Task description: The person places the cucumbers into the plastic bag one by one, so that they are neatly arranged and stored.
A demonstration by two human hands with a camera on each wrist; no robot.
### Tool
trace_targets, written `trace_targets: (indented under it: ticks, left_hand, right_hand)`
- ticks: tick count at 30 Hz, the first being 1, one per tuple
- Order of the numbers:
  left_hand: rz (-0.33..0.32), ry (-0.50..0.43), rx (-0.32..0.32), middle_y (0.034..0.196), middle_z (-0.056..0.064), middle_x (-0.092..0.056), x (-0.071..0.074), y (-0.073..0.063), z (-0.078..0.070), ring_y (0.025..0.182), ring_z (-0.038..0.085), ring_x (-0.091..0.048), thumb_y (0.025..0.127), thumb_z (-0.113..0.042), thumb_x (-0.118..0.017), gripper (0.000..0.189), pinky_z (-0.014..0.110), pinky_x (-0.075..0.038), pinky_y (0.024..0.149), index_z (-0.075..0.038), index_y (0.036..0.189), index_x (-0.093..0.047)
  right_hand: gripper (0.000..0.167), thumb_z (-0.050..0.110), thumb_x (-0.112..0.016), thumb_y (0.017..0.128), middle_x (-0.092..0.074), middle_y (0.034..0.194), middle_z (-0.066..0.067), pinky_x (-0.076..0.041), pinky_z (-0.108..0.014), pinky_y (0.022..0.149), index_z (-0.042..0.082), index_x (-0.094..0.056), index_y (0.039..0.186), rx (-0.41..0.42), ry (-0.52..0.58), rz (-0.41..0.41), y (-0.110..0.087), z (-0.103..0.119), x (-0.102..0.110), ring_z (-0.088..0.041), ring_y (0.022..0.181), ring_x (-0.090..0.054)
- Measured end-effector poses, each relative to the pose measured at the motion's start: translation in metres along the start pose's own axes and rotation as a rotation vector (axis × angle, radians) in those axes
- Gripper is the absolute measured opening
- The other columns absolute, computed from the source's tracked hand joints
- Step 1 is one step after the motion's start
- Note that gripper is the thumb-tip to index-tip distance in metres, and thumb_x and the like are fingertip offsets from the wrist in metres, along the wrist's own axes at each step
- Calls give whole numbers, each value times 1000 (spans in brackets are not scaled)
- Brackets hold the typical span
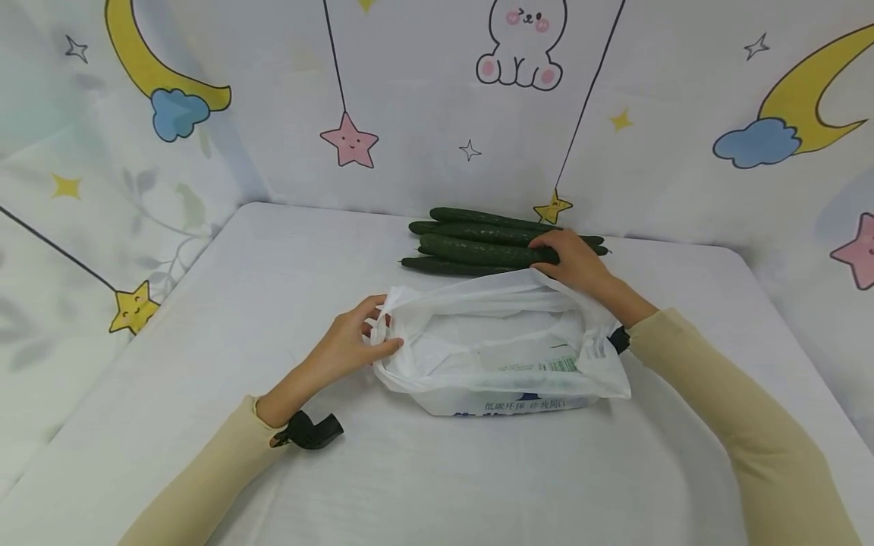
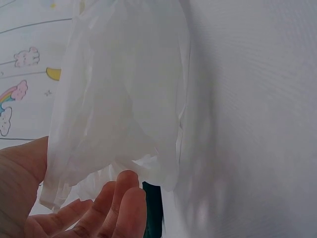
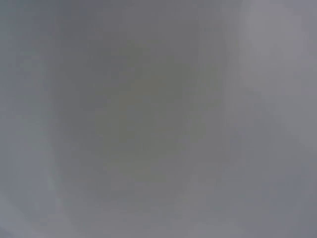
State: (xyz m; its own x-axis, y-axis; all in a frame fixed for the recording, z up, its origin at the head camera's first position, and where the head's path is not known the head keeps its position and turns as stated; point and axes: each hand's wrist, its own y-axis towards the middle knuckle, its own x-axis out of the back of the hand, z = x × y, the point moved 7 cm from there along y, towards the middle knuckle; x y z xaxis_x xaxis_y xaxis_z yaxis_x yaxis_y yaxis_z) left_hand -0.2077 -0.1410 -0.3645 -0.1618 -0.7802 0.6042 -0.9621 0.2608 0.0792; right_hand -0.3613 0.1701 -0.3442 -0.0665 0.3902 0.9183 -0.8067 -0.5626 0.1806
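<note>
As the left hand [image 1: 344, 345] grips a thin white plastic bag [image 1: 478, 381] by its rim, the right hand [image 1: 576, 262] pinches one end of a long dark-green cucumber [image 1: 478, 250] behind it, probably stiff, slippery, steadier held mid-length.

The head view is bright, the right wrist's blurred.

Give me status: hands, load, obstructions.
Left hand holds thin white plastic bag open. Right hand grips long dark-green cucumber. Right wrist view blurred; obstructions unclear there.
</note>
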Motion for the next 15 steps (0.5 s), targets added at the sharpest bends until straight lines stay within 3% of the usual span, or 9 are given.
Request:
trace_targets:
  ticks: [5,12,15]
  left_hand:
    - [13,-3,4,111,19,-62,-2,-2,1,83,26,-58,84,-14,-75,61,31,-47,62,-4,137,-47]
    - [5,5,-13,111,19,-62,1,-1,-3,82,26,-59,84,-14,-75,62,31,-47,64,-3,138,-47]
    - [2,1,-14,110,19,-62,2,0,-3,81,26,-58,84,-14,-75,62,31,-47,63,-3,138,-47]
  right_hand:
    - [37,7,-69,90,-60,125,-25,-26,-53,111,-6,-60,124,-8,15,28,-3,0,-2,-43,119,-49]
    - [35,1,-64,92,-57,125,-27,-38,-54,100,-8,-56,124,-49,165,69,-3,0,0,-43,117,-51]
    - [35,0,-63,93,-55,127,-27,-38,-54,100,-8,-54,126,-60,197,89,-2,1,1,-43,117,-50]
